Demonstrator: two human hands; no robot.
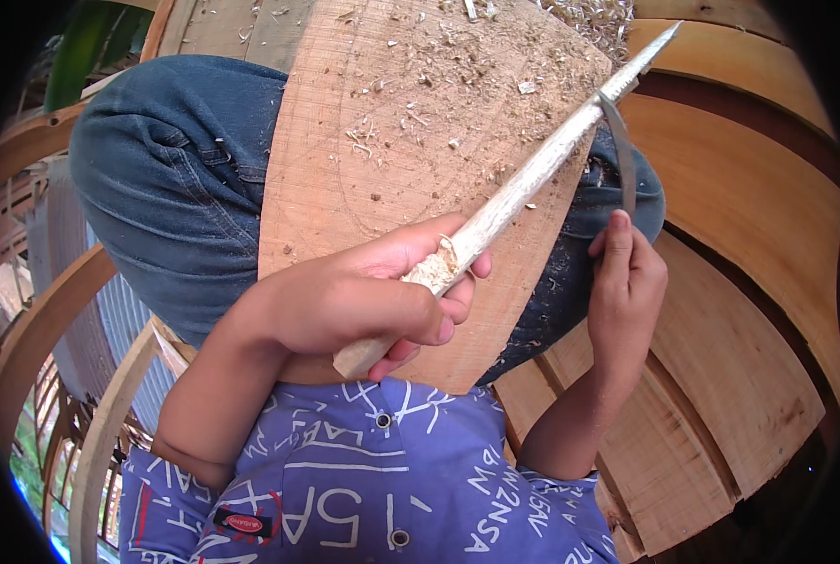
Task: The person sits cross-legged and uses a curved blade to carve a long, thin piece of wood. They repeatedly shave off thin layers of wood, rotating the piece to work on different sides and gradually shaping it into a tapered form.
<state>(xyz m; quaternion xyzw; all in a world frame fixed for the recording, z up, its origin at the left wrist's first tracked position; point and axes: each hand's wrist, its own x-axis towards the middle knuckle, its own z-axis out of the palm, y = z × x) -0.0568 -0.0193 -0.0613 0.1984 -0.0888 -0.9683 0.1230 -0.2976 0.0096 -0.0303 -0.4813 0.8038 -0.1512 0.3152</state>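
Note:
A pale, peeled wooden stick slants up to the right across my lap, its far end tapering to a point. Around its thick near end my left hand is closed, just below a rough, shaggy patch of wood. My right hand grips a knife whose thin, curved metal blade points away from me. The blade's far end touches the stick a little below the tapered tip. My fingers hide the knife's handle.
A broad wooden board lies over my legs in jeans, strewn with wood shavings. More curled shavings pile up beyond it. Wooden slats with dark gaps run along the right; curved wooden rails stand at the left.

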